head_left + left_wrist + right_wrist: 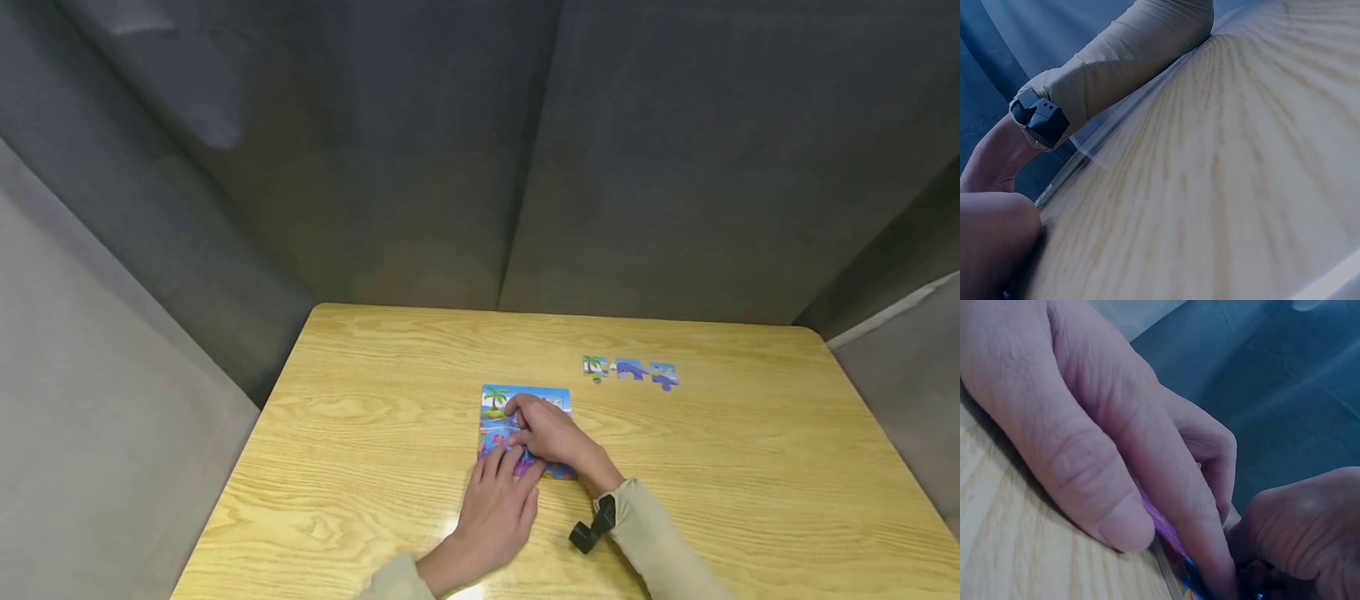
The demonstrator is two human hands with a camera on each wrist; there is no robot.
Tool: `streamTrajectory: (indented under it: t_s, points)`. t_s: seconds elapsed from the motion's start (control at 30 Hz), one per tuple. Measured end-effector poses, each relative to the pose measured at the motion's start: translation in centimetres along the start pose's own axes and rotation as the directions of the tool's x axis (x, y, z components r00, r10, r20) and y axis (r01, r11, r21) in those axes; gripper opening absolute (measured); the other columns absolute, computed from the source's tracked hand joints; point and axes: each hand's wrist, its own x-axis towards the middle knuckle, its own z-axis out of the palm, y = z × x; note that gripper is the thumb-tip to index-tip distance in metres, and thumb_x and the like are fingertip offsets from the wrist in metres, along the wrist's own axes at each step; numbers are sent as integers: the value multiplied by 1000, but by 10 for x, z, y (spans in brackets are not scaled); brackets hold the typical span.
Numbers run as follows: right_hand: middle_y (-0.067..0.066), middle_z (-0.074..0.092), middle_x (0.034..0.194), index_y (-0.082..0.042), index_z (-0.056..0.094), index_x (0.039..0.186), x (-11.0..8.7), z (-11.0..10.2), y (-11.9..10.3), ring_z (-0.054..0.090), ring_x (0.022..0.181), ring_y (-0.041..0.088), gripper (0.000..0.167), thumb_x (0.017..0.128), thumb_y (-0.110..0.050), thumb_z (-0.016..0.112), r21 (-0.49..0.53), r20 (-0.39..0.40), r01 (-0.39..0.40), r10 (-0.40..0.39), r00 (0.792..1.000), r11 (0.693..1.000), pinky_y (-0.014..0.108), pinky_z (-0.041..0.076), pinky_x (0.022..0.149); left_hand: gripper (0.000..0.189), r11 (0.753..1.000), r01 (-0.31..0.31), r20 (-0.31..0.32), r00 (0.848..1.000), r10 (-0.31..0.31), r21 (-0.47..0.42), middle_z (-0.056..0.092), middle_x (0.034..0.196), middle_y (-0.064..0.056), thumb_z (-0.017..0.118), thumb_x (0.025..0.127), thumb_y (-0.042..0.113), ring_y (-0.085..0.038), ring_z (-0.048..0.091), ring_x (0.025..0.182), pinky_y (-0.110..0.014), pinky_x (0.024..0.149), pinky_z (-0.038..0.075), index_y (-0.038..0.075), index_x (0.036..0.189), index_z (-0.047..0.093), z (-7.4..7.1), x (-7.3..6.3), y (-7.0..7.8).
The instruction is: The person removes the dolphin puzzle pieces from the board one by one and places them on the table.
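Observation:
A colourful sea-themed jigsaw puzzle [493, 398] with a palm tree lies flat on the table. My left hand [495, 508] rests on its lower edge with fingers extended; the right wrist view shows this left hand [1104, 437] close up, fingertips at the puzzle's edge. Bent over the puzzle's middle, my right hand [551, 429] appears to pinch a small puzzle piece [518, 420] between thumb and forefinger. That piece is mostly covered by the fingers. In the right wrist view the right hand [1310, 531] shows curled fingers at lower right.
Three loose puzzle pieces, one with a palm tree [594, 366], one with a purple dolphin shape [632, 369] and one blue and purple [663, 374], lie behind and right of the puzzle. Grey curtains [420, 167] stand along the wooden table's [360, 450] far edge.

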Motion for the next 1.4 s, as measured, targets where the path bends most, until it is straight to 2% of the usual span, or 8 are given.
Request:
streamTrajectory:
  t_s: [0.33,0.5,0.67,0.93,1.1,1.4]
  points:
    - [3,55,104,-8,59,117,-3,0,-5,52,84,14,34,92,-12,81,-18,-17,-8,7,1000,1000,34,48,73,43,1000,-5,-41,999,5,-3,46,151,-5,39,110,33,-31,40,140,-50,110,38,28,149,56,0,0,-1]
    - [3,57,98,-6,60,115,-1,-3,-5,52,80,14,33,90,-7,82,31,-22,28,-27,999,999,30,46,71,43,1000,-19,-82,996,20,11,49,148,-5,41,109,32,-31,44,137,-49,109,38,29,148,58,0,1,-1]
    - [2,61,95,-6,62,116,-1,-6,-5,54,77,13,35,88,-6,84,62,-15,36,-36,999,997,27,48,69,44,1000,-22,-80,997,22,2,50,149,-6,43,108,32,-32,43,138,-51,110,38,30,151,56,1,1,-1]
    - [-1,66,90,-7,69,110,0,-6,0,59,75,10,33,84,-12,88,38,-46,51,-50,998,998,27,52,69,48,1000,-20,-76,997,19,-8,49,150,-6,43,108,32,-33,41,142,-53,110,39,32,155,50,1,1,-1]
    - [-2,69,88,-7,71,109,-1,-7,2,64,77,9,35,82,-19,91,27,-37,65,-64,997,998,26,54,70,48,1000,-14,-72,997,14,-3,48,151,-6,42,108,33,-34,40,143,-54,110,39,32,155,50,1,0,0]
    - [-3,71,87,-5,75,110,-2,-11,6,60,72,3,37,84,-26,90,1,-16,103,-103,995,995,24,52,67,47,1000,-3,-53,999,3,-4,48,151,-4,41,109,34,-32,40,142,-52,110,40,33,156,49,3,0,0]
